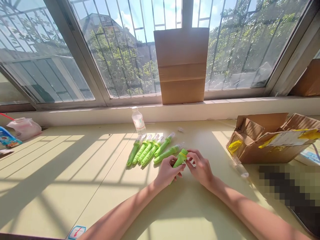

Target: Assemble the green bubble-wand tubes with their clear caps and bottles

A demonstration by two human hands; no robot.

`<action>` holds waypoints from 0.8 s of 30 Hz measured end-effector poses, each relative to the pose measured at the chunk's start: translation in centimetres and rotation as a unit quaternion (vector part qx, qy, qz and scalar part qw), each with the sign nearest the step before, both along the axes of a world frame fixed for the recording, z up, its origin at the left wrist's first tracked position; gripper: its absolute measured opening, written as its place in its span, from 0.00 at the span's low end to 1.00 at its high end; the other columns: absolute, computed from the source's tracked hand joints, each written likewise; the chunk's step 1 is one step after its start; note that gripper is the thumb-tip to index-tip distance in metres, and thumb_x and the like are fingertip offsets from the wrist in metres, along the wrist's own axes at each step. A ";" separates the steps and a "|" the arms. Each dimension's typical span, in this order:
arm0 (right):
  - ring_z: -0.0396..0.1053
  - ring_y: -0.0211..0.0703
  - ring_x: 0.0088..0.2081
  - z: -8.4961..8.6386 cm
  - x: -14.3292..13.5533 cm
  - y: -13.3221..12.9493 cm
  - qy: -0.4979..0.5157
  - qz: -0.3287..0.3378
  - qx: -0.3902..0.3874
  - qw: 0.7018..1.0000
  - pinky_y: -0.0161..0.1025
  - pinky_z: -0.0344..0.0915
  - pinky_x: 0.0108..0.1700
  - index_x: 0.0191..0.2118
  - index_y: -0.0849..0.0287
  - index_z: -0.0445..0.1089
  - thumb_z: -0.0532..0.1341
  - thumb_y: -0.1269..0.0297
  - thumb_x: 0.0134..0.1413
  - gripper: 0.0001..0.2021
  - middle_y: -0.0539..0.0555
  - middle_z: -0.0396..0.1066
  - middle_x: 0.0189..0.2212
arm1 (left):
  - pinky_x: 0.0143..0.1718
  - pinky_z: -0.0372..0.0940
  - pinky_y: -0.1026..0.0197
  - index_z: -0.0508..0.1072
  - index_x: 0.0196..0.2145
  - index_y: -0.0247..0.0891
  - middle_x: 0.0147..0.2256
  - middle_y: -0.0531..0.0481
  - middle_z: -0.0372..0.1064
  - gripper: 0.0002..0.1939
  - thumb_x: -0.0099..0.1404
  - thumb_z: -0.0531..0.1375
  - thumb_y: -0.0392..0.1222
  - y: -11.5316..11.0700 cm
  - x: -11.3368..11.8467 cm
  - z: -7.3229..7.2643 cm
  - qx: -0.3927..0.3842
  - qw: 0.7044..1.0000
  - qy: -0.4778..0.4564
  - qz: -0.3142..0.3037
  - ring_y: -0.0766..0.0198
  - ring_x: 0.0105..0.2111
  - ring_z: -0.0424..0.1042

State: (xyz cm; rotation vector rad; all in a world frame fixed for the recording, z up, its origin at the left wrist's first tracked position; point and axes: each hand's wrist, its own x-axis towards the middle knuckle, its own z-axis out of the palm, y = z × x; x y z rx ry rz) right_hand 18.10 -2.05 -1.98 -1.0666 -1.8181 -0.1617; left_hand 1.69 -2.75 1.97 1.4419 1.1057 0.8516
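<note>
My left hand [168, 170] is wrapped round a green tube [180, 159] with a ribbed green top that points up and to the right. The fingertips of my right hand [200, 165] are bent in at the tube's upper end, beside the ribbed part; whether they pinch something small is hidden. Several green tubes [147, 153] with clear tips lie side by side on the table, beyond and left of my hands. One more green tube [167, 154] lies just behind my left hand, its clear tip pointing right. A small clear piece [180, 129] rests farther back.
A clear bottle [138, 121] stands behind the tubes. At the right are an open cardboard box [270, 150], a clear plastic item [240, 167] and a dark object [303, 213]. A pinkish container [25, 128] is at the far left. Cardboard [182, 66] leans against the window.
</note>
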 end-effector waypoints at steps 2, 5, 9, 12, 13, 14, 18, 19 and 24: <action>0.70 0.32 0.26 0.0 0.0 0.0 0.003 -0.001 -0.001 1.000 0.29 0.64 0.23 0.38 0.57 0.63 0.55 0.70 0.58 0.03 0.54 0.71 0.42 | 0.13 0.58 0.69 0.68 0.31 0.35 0.27 0.49 0.71 0.17 0.55 0.63 0.53 0.1 0.0 -0.1 0.011 1.000 0.003 -0.006 0.65 0.21 0.72; 0.70 0.32 0.26 -0.1 0.0 0.0 0.006 -0.005 -0.003 1.000 0.29 0.64 0.24 0.38 0.56 0.63 0.55 0.69 0.58 0.03 0.54 0.71 0.42 | 0.15 0.59 0.69 0.70 0.32 0.34 0.28 0.48 0.71 0.18 0.57 0.60 0.55 0.1 -0.1 0.0 0.012 1.000 0.006 -0.020 0.65 0.21 0.72; 0.70 0.32 0.25 -0.2 0.0 0.1 0.008 -0.013 -0.007 1.000 0.30 0.64 0.23 0.37 0.56 0.62 0.55 0.66 0.58 0.02 0.54 0.71 0.41 | 0.17 0.60 0.68 0.71 0.35 0.35 0.29 0.47 0.72 0.21 0.59 0.58 0.58 0.0 -0.1 0.1 0.007 0.999 -0.005 -0.048 0.65 0.21 0.72; 0.70 0.33 0.25 -0.2 0.1 0.2 0.011 -0.016 -0.014 1.000 0.30 0.63 0.23 0.37 0.56 0.62 0.56 0.66 0.58 0.02 0.54 0.71 0.41 | 0.17 0.58 0.68 0.70 0.36 0.36 0.29 0.48 0.72 0.22 0.61 0.54 0.59 -0.1 -0.1 0.4 -0.017 0.996 -0.025 -0.081 0.68 0.19 0.70; 0.70 0.33 0.26 -0.2 0.1 0.2 0.013 -0.015 -0.016 1.000 0.30 0.64 0.23 0.36 0.56 0.62 0.56 0.66 0.58 0.02 0.54 0.71 0.41 | 0.15 0.56 0.68 0.70 0.37 0.36 0.28 0.49 0.71 0.22 0.62 0.53 0.60 -0.1 -0.1 0.5 -0.023 0.995 -0.028 -0.089 0.69 0.18 0.68; 0.70 0.32 0.26 -0.2 0.1 0.2 0.014 -0.013 -0.017 1.000 0.30 0.64 0.23 0.36 0.56 0.61 0.57 0.66 0.58 0.02 0.54 0.71 0.41 | 0.14 0.54 0.69 0.70 0.37 0.37 0.26 0.51 0.70 0.22 0.63 0.52 0.60 -0.1 -0.1 0.6 -0.025 0.995 -0.027 -0.094 0.71 0.16 0.65; 0.70 0.32 0.26 -0.2 0.1 0.2 0.016 -0.007 -0.013 1.000 0.30 0.64 0.22 0.36 0.57 0.61 0.57 0.66 0.58 0.03 0.54 0.70 0.41 | 0.11 0.47 0.70 0.65 0.40 0.39 0.20 0.57 0.66 0.22 0.61 0.53 0.60 -0.2 -0.2 0.7 -0.039 0.996 -0.005 -0.078 0.75 0.11 0.55; 0.70 0.32 0.26 -0.2 0.1 0.2 0.015 -0.007 -0.011 1.000 0.30 0.64 0.22 0.36 0.57 0.61 0.56 0.66 0.58 0.02 0.54 0.70 0.41 | 0.11 0.47 0.70 0.64 0.41 0.39 0.20 0.57 0.67 0.22 0.60 0.55 0.61 -0.2 -0.2 0.7 -0.046 0.996 -0.002 -0.072 0.75 0.10 0.55; 0.70 0.32 0.26 -0.4 0.2 0.3 0.014 -0.007 -0.010 1.000 0.30 0.64 0.22 0.36 0.56 0.62 0.56 0.65 0.58 0.02 0.54 0.71 0.42 | 0.11 0.50 0.70 0.61 0.36 0.39 0.24 0.53 0.71 0.22 0.57 0.57 0.61 0.0 -0.1 0.7 -0.054 0.997 -0.008 -0.055 0.72 0.12 0.62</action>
